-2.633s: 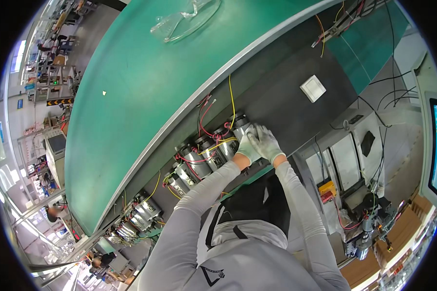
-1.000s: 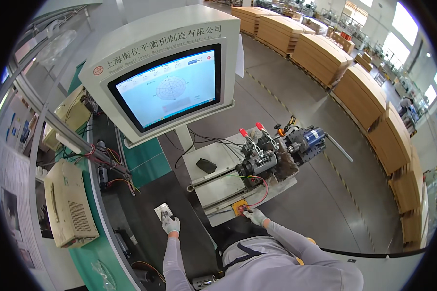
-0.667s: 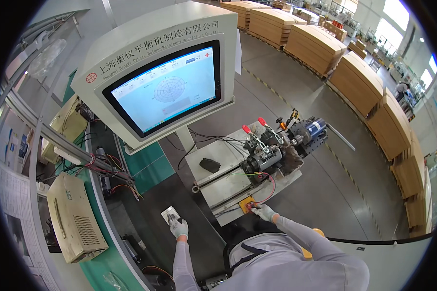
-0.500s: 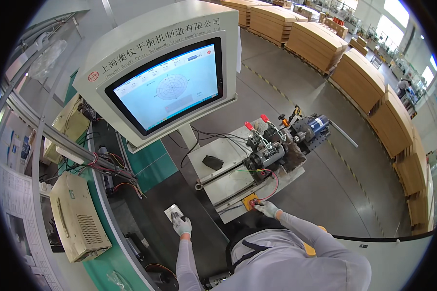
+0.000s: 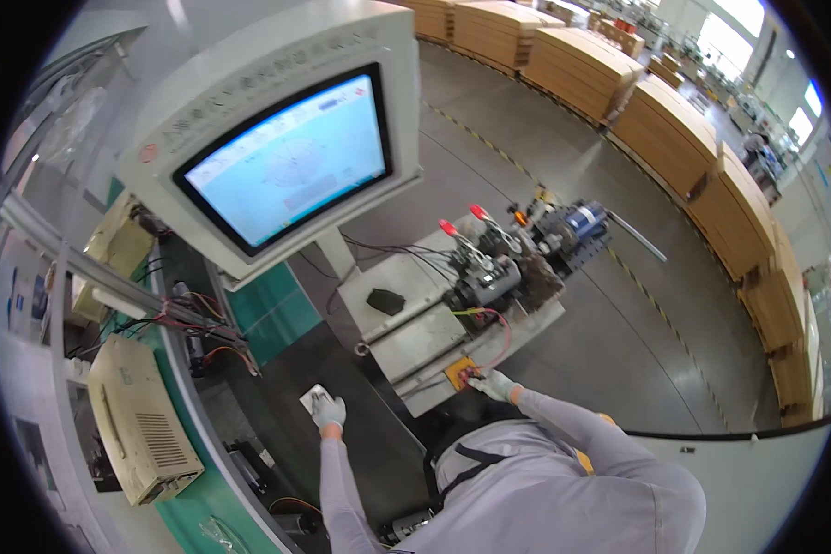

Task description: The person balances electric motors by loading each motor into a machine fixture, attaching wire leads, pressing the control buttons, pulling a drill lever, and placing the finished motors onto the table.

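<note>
My left hand (image 5: pixel 329 412), in a pale work glove with darker fingertips, reaches over the black bench top. Its fingers are stretched out on a small white rectangular piece (image 5: pixel 310 395), partly covering it. My right hand (image 5: pixel 497 385), also gloved, is at the near edge of the machine bed. Its fingers close round the red end of a wire (image 5: pixel 505 343) at a yellow block (image 5: pixel 459 372); the fingertips are partly hidden. The wire curves up to a cylindrical motor (image 5: pixel 495 283), seated beneath two red-handled toggle clamps (image 5: pixel 478 212).
A large monitor (image 5: pixel 291 157) in a pale housing stands on a post behind the bench. A dark block (image 5: pixel 385 301) lies on the machine bed (image 5: pixel 415 346). To the left is a beige instrument box (image 5: pixel 145 420). Stacked brown boards (image 5: pixel 665 129) line the far right floor.
The whole view has shifted, so the scene sits slightly further left and higher. Both hands stay at the same things, the white piece and the yellow block.
</note>
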The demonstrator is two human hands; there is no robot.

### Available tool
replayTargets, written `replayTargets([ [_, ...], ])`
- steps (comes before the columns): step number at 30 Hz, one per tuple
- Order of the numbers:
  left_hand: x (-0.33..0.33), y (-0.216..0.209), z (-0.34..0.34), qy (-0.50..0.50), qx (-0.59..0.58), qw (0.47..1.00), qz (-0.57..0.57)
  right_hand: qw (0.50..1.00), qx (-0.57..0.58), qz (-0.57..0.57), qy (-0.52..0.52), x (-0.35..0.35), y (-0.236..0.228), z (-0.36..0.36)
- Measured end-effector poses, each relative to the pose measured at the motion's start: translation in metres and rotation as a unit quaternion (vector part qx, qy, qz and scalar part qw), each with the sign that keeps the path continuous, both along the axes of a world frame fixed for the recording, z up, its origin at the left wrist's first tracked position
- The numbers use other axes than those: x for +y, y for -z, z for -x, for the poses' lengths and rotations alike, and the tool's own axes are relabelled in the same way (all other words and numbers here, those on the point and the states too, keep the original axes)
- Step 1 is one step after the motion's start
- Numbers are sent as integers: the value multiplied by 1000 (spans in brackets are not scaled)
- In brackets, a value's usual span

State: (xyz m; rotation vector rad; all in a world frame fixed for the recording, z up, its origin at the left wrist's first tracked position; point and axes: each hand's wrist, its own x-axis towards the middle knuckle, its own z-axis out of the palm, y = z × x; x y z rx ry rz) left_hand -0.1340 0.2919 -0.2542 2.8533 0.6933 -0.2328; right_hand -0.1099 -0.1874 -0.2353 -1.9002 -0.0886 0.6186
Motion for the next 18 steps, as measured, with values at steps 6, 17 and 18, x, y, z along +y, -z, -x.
replayTargets([
  [6, -160, -128, -51, 141, -80, 932, 324, 989, 14, 144, -11, -12, -6, -10],
  [17, -322, -76, -128, 73, -234, 861, 445, 987, 13, 152, -41, -82, -42, -21],
  [18, -331, -107, -139, 107, -252, 864, 423, 989, -17, 144, -11, -114, -16, -19],
])
